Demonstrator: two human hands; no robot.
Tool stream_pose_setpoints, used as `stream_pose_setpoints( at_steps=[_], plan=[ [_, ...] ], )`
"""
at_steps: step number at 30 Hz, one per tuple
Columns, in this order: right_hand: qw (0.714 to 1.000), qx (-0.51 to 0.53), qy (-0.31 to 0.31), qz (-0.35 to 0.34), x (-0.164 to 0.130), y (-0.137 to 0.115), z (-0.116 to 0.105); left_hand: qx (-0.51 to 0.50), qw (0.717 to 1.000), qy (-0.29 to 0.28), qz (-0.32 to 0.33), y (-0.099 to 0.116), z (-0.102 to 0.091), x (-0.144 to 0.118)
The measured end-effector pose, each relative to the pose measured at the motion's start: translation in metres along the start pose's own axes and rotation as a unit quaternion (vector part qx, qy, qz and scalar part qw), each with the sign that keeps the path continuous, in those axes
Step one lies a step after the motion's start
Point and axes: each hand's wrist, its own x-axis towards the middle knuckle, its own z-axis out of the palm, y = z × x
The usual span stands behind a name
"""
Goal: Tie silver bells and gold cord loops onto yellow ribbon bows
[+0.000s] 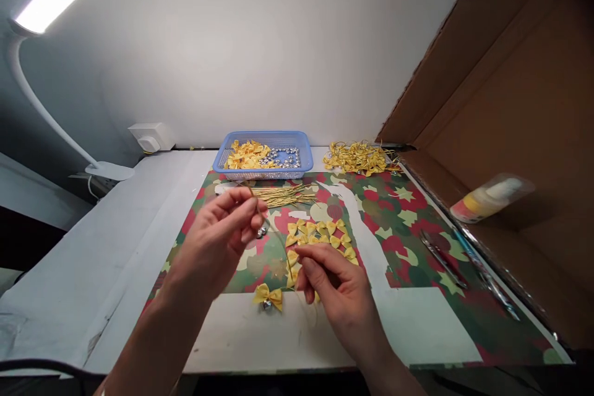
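Observation:
My left hand is closed in a pinch on one end of a thin gold cord. The cord runs down to my right hand, whose fingers are curled closed around its lower part; a faint loop hangs beneath. Below and between the hands, a yellow ribbon bow with a silver jingle bell lies on the white strip. Several yellow bows sit in rows behind my right hand, which partly hides them. A few loose silver bells are beside my left fingers.
Behind the hands lies a bundle of gold cords. A blue basket holds yellow bows and silver bells. To its right is a pile of corded bows. Tweezers, a glue bottle and a cardboard wall flank the right side.

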Motion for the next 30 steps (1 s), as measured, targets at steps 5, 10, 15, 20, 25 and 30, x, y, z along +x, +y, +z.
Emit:
stream_pose_setpoints(
  at_steps=[5, 10, 15, 20, 25, 30],
  plan=[
    [0.998, -0.032, -0.01, -0.06, -0.007, 0.015, 0.009, -0.167, 0.974, 0.007, -0.153, -0.022, 0.001, -0.047],
    [0.966, -0.1, -0.042, -0.236, -0.019, 0.008, 0.01, -0.317, 0.917, 0.002, -0.242, -0.039, 0.004, -0.067],
    [0.944, -0.157, -0.086, -0.278, -0.023, 0.004, 0.013, -0.341, 0.909, 0.025, -0.237, -0.046, -0.001, -0.077],
    [0.951, -0.118, -0.116, -0.262, -0.028, 0.003, 0.023, -0.348, 0.903, 0.048, -0.247, -0.047, -0.005, -0.081],
    [0.973, -0.029, -0.084, -0.215, -0.032, -0.008, 0.03, -0.325, 0.911, 0.053, -0.247, -0.049, -0.004, -0.082],
    [0.989, -0.001, -0.099, -0.106, -0.034, -0.01, 0.026, -0.214, 0.965, 0.013, -0.153, -0.059, -0.009, -0.091]
  ],
)
